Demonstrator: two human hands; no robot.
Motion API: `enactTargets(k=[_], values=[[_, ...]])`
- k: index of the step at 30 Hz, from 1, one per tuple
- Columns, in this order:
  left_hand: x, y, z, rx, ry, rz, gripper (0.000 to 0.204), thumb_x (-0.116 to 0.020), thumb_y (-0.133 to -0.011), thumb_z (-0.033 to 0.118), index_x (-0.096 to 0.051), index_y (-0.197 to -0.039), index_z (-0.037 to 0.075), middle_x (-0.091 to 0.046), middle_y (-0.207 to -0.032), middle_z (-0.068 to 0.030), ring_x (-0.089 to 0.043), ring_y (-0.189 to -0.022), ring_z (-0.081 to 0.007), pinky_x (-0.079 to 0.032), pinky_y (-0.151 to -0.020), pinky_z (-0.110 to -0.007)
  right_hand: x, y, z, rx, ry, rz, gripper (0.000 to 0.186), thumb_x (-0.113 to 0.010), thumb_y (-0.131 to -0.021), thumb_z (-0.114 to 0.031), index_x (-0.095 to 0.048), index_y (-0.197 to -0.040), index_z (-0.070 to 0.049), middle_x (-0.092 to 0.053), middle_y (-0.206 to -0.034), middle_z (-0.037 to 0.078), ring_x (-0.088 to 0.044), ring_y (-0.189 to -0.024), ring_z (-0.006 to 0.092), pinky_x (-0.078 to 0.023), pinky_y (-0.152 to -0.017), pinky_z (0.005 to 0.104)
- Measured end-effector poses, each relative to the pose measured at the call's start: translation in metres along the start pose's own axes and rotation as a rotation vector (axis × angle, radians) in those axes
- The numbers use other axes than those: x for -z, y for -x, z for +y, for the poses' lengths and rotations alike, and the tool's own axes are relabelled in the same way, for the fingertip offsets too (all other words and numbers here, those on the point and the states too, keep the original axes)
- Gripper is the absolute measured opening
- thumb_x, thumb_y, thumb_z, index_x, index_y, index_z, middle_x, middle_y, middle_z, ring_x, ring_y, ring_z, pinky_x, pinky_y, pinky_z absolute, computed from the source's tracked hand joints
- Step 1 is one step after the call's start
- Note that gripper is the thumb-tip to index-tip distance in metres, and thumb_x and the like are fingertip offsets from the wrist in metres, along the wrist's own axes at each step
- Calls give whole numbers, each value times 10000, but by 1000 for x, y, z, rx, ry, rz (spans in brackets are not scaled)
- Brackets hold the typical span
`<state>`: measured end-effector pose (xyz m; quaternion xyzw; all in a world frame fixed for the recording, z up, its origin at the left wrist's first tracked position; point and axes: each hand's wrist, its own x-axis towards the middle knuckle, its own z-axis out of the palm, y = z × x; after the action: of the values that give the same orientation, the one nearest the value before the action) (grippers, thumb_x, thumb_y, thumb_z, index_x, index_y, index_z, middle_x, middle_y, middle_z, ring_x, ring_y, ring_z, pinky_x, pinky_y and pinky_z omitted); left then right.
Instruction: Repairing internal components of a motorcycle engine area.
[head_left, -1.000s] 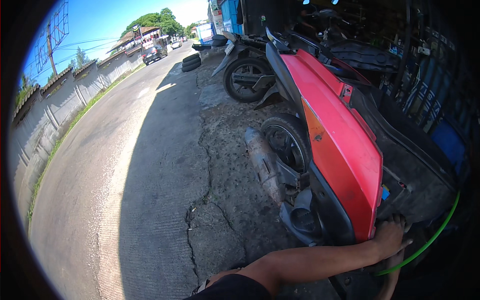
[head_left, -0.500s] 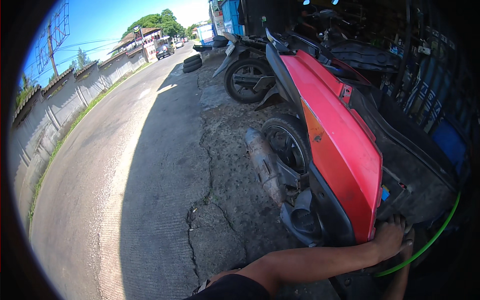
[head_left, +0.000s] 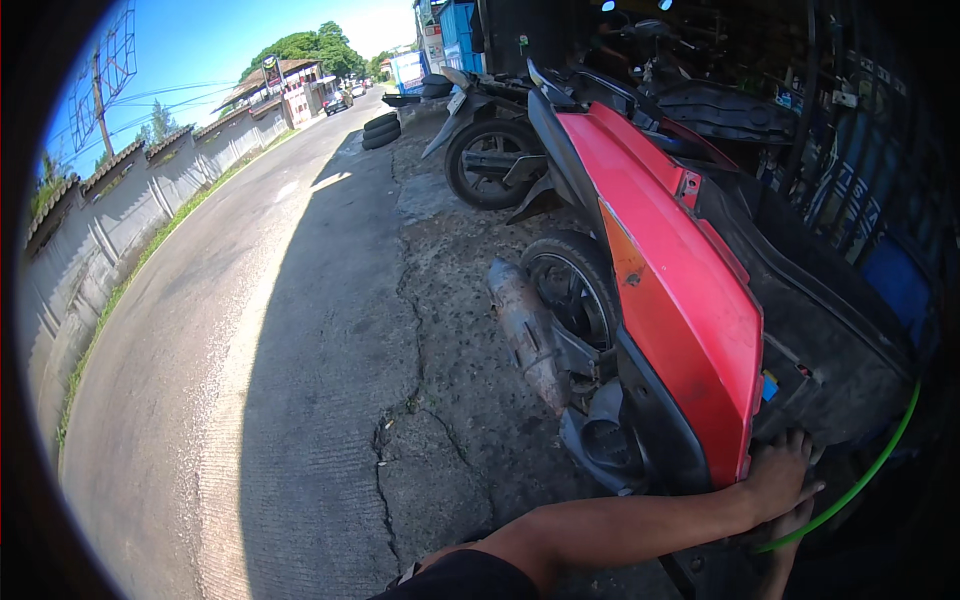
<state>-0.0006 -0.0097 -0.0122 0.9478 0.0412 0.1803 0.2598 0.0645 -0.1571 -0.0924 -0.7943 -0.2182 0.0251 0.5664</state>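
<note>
A scooter with a red body panel (head_left: 690, 330) and a black plastic underseat section (head_left: 840, 370) stands to my right. My left hand (head_left: 778, 480) reaches past the front end of the red panel, its fingers laid up against the lower edge of the black section. Just below it, in shadow, is my right hand (head_left: 793, 522), with one finger pointing outward; its other fingers are partly hidden, and whether it grips anything does not show. A bright green hose (head_left: 870, 475) curves close beside my right hand.
The scooter's rusty exhaust muffler (head_left: 525, 335) and rear wheel (head_left: 570, 285) stick out on the left. Beyond stands another motorcycle's wheel (head_left: 490, 163), then stacked tyres (head_left: 381, 131). Cracked concrete (head_left: 430, 440) borders the road (head_left: 200, 330); a dark workshop lies at right.
My right hand has shifted slightly up and left, and more of it shows beneath my left hand. The left hand stays at the black section's edge.
</note>
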Motion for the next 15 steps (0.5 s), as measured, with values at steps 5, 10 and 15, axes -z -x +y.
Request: enactTargets(k=[5,10,15], values=[[-10,-2,4,-8,-32,97,636,-563,-869,558,-565,-1219,27,-577,-1119,-163,-544,-1033,-276,-508,-741,-377,53,-65,44,132,416,-247,250,-574,-871,-148,-603,-1027,46,-656,-1004,148,-610,-895,222,-481,-785,375],[-4,-1,3,1,-32,51,685,-565,-858,582,-579,-1157,-34,-582,-1116,-178,-547,-1018,-284,-506,-767,-373,41,-58,49,185,561,-276,479,-556,-919,-268,-480,-1295,18,-566,-1267,171,-562,-1100,267,-446,-888,418],[1,1,4,-5,-63,83,691,-560,-861,590,-587,-1122,-49,-577,-1092,-175,-545,-1013,-278,-501,-759,-379,26,-23,16,364,760,-135,363,-557,-919,-250,-581,-1061,83,-608,-1087,205,-577,-996,282,-445,-786,444]])
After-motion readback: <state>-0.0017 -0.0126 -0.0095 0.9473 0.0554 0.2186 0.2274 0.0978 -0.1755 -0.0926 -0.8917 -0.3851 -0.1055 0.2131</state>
